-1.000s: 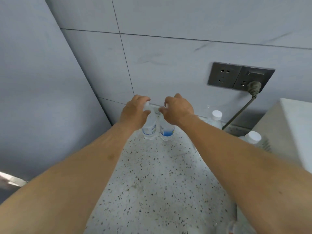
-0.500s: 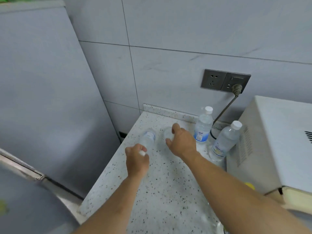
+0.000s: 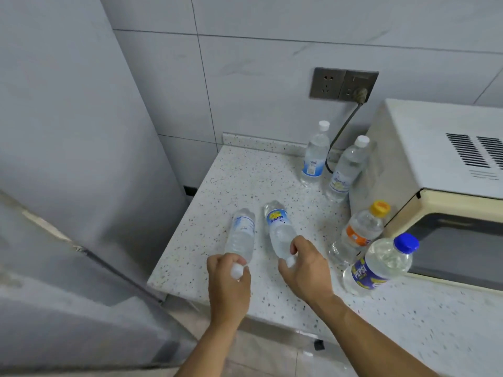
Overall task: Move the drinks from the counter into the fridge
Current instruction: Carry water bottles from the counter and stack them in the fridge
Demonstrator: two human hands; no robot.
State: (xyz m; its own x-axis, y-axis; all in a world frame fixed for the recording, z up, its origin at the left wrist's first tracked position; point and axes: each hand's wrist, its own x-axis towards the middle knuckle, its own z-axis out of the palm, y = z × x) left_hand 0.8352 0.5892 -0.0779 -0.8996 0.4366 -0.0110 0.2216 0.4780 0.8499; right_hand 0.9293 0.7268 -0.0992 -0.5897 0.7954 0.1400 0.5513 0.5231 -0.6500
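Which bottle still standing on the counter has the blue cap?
The Pepsi bottle, nearest the camera in front of the microwave. Beside it the orange-label bottle has a yellow cap; the two bottles by the wall have white caps.

I am seeing my left hand (image 3: 228, 284) gripping a clear water bottle (image 3: 242, 235) by its white cap, its base tilting away. Just right of it, my right hand (image 3: 304, 270) is pinching the neck of a yellow-labelled water bottle (image 3: 279, 227), likewise tilted, base pointing away from me.
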